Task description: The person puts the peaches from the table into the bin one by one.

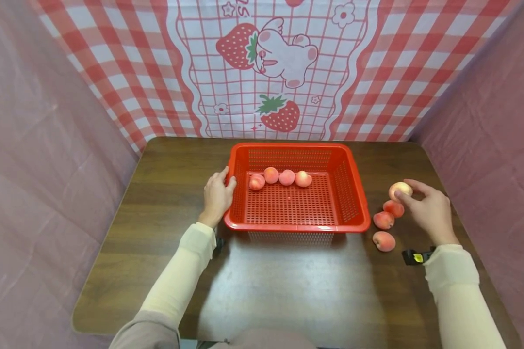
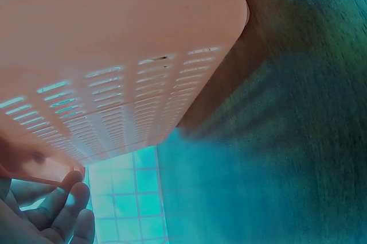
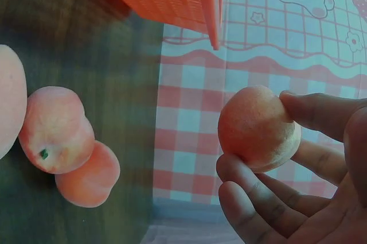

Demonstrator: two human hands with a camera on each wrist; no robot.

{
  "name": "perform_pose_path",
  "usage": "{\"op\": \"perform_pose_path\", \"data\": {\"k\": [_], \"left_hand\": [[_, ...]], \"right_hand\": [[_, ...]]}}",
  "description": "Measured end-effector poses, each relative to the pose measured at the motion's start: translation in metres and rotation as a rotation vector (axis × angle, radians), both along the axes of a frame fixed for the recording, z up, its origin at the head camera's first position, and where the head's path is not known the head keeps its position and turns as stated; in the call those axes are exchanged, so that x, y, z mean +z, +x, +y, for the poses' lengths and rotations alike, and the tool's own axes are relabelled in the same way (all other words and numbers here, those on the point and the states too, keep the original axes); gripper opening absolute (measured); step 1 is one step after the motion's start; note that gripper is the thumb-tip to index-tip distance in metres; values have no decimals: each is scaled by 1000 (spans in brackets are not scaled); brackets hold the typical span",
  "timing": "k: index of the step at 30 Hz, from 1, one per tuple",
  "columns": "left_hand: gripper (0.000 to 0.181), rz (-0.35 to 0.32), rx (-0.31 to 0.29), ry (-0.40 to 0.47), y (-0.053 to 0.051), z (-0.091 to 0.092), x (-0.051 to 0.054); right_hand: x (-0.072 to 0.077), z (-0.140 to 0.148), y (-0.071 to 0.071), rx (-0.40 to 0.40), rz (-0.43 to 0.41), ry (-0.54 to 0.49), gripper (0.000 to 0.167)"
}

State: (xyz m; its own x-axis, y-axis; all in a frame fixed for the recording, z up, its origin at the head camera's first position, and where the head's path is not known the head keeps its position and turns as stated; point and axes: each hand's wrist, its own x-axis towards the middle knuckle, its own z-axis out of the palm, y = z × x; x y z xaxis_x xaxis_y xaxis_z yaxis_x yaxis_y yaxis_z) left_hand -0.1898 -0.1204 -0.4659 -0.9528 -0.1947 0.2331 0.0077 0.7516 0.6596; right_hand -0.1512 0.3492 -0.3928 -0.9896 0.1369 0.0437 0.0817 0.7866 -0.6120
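A red plastic basket point(image 1: 297, 228) with slotted walls stands on the table, four peaches in a row inside, one of them a peach point(image 1: 286, 177) near the middle. My left hand point(image 1: 217, 196) grips the basket's left rim; in the left wrist view its fingers point(image 2: 67, 204) curl at the rim. My right hand point(image 1: 430, 211) pinches a pale peach point(image 1: 400, 191) between thumb and fingers, right of the basket. The right wrist view shows this held peach point(image 3: 258, 129) off the table. Below it lie three more peaches, the nearest to the table's front being a peach point(image 1: 384, 241).
The brown wooden table point(image 1: 288, 286) extends on all sides of the basket. Behind it hangs a checked cloth point(image 1: 135, 63) with strawberry prints. Pink cloths point(image 1: 489, 121) hang at both sides.
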Motion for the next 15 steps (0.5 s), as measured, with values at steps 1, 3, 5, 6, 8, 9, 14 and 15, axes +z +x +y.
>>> {"op": "perform_pose_path", "data": {"k": [1, 3, 5, 6, 8, 9, 14, 15], "left_hand": [[45, -4, 1, 1, 0, 0, 0], [45, -11, 2, 4, 0, 0, 1], [45, -18, 2, 8, -1, 0, 1], [45, -20, 2, 8, -1, 0, 1], [46, -24, 2, 8, -1, 0, 2], [46, -23, 2, 10, -1, 0, 2], [46, -22, 0, 6, 0, 0, 2], [46, -23, -1, 2, 1, 0, 2]], "right_hand": [[1, -1, 0, 2, 7, -3, 63], [2, -2, -1, 13, 18, -14, 63], [3, -3, -1, 20, 17, -27, 64], [4, -4, -2, 21, 19, -30, 64], [5, -4, -3, 23, 28, -28, 64], [5, -4, -3, 23, 32, -29, 63], [7, -5, -3, 16, 49, -2, 60], [8, -5, -3, 17, 49, -3, 60]]}}
